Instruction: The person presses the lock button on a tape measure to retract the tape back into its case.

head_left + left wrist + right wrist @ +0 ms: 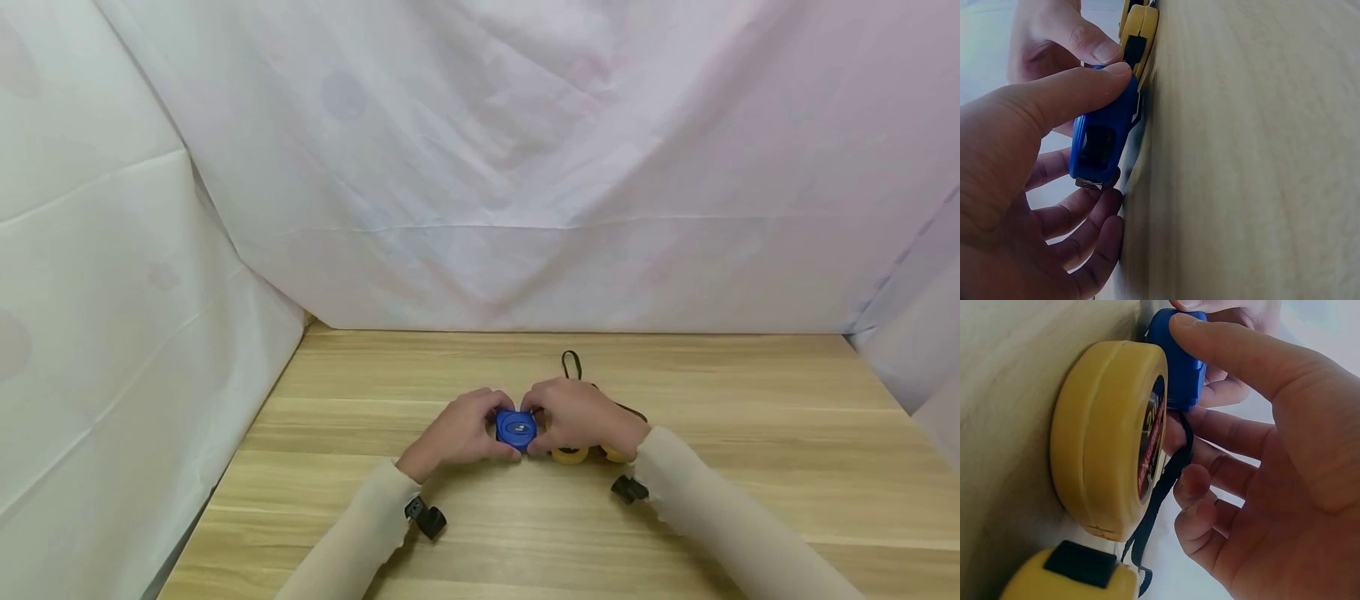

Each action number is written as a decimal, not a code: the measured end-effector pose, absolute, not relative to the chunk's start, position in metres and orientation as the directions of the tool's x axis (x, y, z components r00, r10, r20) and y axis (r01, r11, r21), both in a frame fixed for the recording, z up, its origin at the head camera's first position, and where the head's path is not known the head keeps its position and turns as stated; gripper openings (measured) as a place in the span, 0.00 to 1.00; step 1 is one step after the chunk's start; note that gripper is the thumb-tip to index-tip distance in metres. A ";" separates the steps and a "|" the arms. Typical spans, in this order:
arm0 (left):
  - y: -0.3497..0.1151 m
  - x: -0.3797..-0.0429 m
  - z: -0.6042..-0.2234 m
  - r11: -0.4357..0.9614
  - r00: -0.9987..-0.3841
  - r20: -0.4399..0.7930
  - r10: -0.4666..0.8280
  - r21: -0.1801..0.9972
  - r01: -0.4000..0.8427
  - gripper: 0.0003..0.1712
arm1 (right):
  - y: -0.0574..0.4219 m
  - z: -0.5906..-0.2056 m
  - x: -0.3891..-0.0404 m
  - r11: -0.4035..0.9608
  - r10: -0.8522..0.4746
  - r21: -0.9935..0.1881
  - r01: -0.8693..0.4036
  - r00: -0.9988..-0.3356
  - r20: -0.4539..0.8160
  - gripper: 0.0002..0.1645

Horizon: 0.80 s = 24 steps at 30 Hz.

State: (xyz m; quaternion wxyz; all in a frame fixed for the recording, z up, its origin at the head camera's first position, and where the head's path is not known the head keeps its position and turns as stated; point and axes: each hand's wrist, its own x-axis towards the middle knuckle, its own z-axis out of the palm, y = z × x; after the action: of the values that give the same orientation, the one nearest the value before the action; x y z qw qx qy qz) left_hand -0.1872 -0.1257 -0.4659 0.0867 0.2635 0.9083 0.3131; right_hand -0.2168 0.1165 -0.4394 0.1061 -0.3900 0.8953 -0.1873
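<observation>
A blue tape measure [517, 430] is at the table's middle, between both hands. My left hand [463, 429] grips its left side, the thumb along the near edge and fingertips at the far edge. From the other side my right hand [581, 412] pinches it with thumb and fingers. In the left wrist view, the metal tape end shows at the bottom of the blue tape measure [1102, 134]. Close under the right hand stands a yellow tape measure [1107, 440] with a dark label. Beside it sits a second yellow tape measure [1029, 578], partly cut off.
Black wrist straps [572, 364] from the tape measures lie behind and right of the right hand. The wood-grain table [360, 383] ends at white cloth [480, 275] hanging at the back and the left. Small black cameras [427, 518] sit on both wrists.
</observation>
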 end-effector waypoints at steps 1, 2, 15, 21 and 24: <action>-0.126 -0.187 -0.465 0.667 -0.847 0.008 0.532 0.612 0.425 0.32 | 0.116 -0.439 -0.217 0.628 -0.738 -0.414 -0.659 -0.673 -0.046 0.26; -0.125 -0.187 -0.465 0.668 -0.847 0.007 0.531 0.612 0.424 0.32 | 0.116 -0.438 -0.216 0.628 -0.738 -0.413 -0.660 -0.673 -0.048 0.26; -0.126 -0.189 -0.468 0.692 -0.854 -0.037 0.518 0.606 0.393 0.33 | 0.114 -0.440 -0.213 0.622 -0.744 -0.410 -0.667 -0.667 -0.042 0.26; -0.127 -0.191 -0.468 0.684 -0.845 -0.036 0.533 0.606 0.405 0.33 | 0.116 -0.442 -0.211 0.631 -0.735 -0.408 -0.660 -0.677 -0.041 0.27; -0.128 -0.191 -0.468 0.683 -0.845 -0.036 0.534 0.608 0.406 0.33 | 0.119 -0.443 -0.210 0.633 -0.724 -0.435 -0.641 -0.688 -0.040 0.28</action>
State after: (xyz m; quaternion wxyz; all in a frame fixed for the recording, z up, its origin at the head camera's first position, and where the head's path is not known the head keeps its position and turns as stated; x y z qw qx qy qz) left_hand -0.1906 -0.1280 -0.4680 0.1058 0.2579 0.9112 0.3034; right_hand -0.2104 0.1192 -0.4425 0.1061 -0.3803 0.8972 -0.1977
